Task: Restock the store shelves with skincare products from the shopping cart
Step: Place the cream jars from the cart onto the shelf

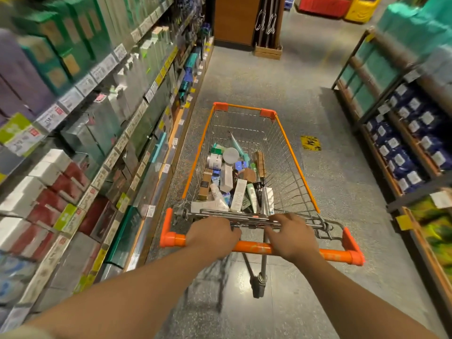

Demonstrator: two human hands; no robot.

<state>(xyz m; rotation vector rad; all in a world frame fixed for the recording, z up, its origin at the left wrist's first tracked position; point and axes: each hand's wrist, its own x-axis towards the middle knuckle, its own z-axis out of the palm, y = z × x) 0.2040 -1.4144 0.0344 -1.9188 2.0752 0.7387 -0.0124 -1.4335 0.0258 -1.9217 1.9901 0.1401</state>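
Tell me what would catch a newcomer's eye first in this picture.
The wire shopping cart with bright orange trim fills the middle of the aisle, a jumble of skincare products heaped in its basket. At its near end the left hand and right hand rest on the orange handle. Stocked shelves line the left side.

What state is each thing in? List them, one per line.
Cart: upright in the aisle, basket partly filled.
Products: piled loose in the cart, none taken out.
Handle: gripped by both hands.
Left hand: curled over the handle.
Right hand: on the handle, fingers reaching forward.
Left shelves: stocked with boxes.
Right shelves: stocked with blue packs.
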